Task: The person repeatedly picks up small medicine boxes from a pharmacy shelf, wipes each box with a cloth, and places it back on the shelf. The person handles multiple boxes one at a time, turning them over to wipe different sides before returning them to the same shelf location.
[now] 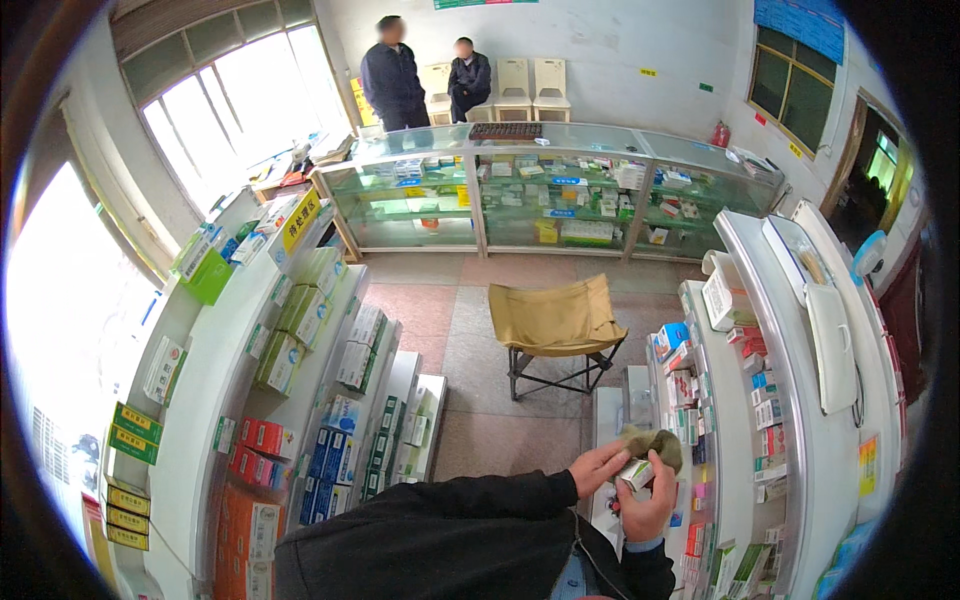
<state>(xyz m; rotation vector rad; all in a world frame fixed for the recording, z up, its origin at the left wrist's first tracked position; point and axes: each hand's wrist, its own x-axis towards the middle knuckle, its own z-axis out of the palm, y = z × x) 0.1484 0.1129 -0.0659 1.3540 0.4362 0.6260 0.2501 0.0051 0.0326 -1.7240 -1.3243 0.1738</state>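
Note:
A small white and green carton (636, 474) is held in front of me at the right-hand shelves. My right hand (649, 501) grips it, thumb at the lower edge and fingers along the right side. From the left, my left hand (598, 471) holds its upper left edge. A crumpled olive-green cloth (656, 448) is bunched just behind the carton, against the fingers of both hands. How much of the cloth each hand grips is hidden.
Stepped shelves of medicine boxes stand left (304, 322) and right (720, 390). A tan folding stool (556, 315) sits on the tiled floor between them. Beyond is a glass display counter (555, 202), with one person standing (390, 75) and another seated (470, 75) behind it.

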